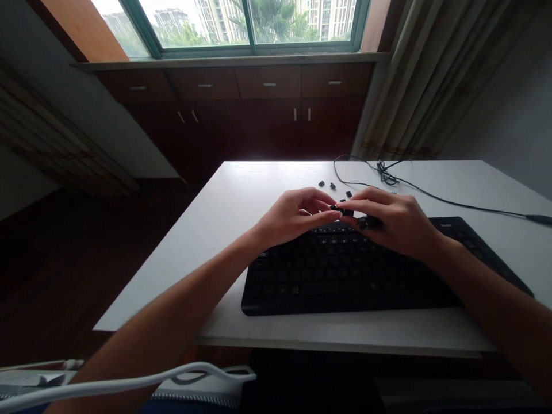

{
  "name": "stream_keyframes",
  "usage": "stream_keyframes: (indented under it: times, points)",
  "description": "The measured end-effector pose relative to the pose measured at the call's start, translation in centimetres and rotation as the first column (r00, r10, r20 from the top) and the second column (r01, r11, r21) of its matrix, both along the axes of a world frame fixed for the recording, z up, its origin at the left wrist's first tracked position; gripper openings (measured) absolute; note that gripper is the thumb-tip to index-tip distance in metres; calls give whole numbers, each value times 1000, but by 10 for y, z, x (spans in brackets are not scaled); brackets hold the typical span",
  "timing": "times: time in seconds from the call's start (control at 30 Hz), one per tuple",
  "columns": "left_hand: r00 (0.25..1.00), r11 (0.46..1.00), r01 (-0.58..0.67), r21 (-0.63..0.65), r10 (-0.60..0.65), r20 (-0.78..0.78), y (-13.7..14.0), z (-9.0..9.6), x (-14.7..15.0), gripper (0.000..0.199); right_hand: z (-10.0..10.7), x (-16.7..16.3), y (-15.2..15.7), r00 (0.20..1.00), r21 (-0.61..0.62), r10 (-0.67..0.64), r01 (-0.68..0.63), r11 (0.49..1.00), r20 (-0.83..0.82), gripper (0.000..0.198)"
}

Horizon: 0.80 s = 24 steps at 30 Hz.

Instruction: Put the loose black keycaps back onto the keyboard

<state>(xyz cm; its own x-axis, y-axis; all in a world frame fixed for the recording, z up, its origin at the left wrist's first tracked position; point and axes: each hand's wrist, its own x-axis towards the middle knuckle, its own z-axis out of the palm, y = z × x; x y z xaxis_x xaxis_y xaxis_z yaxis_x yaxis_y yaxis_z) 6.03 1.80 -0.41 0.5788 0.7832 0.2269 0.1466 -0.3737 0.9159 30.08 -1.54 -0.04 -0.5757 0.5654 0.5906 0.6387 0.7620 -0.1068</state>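
A black keyboard (310,287) lies on the white table, with small light marks on some of its key positions. Above its back edge my left hand (297,215) pinches a small black keycap (334,208) between thumb and fingers. My right hand (388,221) meets it there, fingers curled round a dark object (368,223), apparently a slim black tool, with its end close to the keycap. The fingers hide much of both things. Several loose black keycaps (332,186) lie on the table just behind my hands.
A thin black cable (452,202) runs over the back right of the white table (194,230), with a bundled coil (386,172). A white cable (129,382) crosses low in front of me. Wooden cabinets (271,126) stand beyond, beneath a window.
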Motion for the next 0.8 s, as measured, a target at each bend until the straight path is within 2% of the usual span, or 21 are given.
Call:
stream_keyframes:
  times: [0.23, 0.5, 0.8]
  points:
    - [1000, 1000, -10, -25, 10, 12, -2, -4, 3, 40, 2, 1, -1, 1000, -3, 17, -17, 1000, -18, 29]
    - [999, 999, -34, -37, 34, -10, -2, 0, 3, 36, 5, 4, 2, 998, -139, 7, -15, 990, -62, 27]
    - [992, 992, -122, -37, 120, -51, -2, 7, 2, 37, 15, 32, 11, 985, -212, -167, 155, 965, -40, 28]
